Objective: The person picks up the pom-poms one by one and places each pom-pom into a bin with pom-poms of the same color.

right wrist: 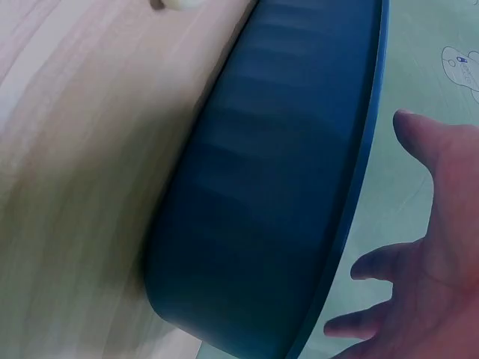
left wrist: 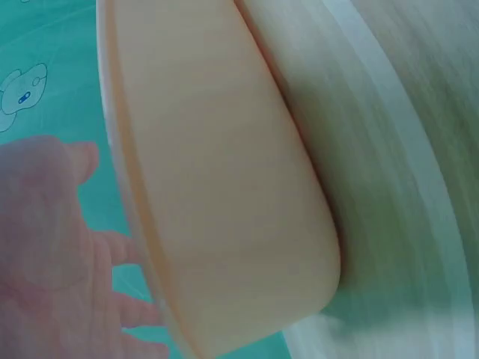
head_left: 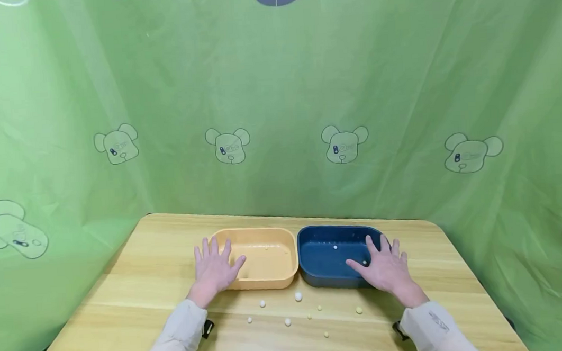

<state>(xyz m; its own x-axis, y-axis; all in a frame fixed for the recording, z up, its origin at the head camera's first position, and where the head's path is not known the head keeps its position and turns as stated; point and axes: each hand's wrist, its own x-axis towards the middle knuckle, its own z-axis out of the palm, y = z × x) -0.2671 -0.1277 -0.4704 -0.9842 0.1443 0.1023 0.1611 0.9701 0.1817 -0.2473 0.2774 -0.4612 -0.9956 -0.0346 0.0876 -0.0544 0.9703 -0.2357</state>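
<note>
My left hand [head_left: 215, 270], fingers spread, hovers over the left end of a light orange rectangular basin [head_left: 286, 282]. With its fingers likewise spread, my right hand [head_left: 387, 268] is over the right end of a dark blue basin [head_left: 322, 281]. Neither hand holds anything. The two basins stand side by side. Inside the blue one lies a small white ball [head_left: 335, 247], and a few tiny specks show in the orange one. Each wrist view shows the outer wall of a basin, orange [left wrist: 217, 172] on the left and blue [right wrist: 262, 172] on the right, with the hand above its rim.
Several small balls lie on the wooden table [head_left: 161, 256] in front of the basins, among them a white ball [head_left: 298, 296] and a yellowish ball [head_left: 359, 310]. A green curtain [head_left: 281, 186] with bear prints hangs behind and at both sides.
</note>
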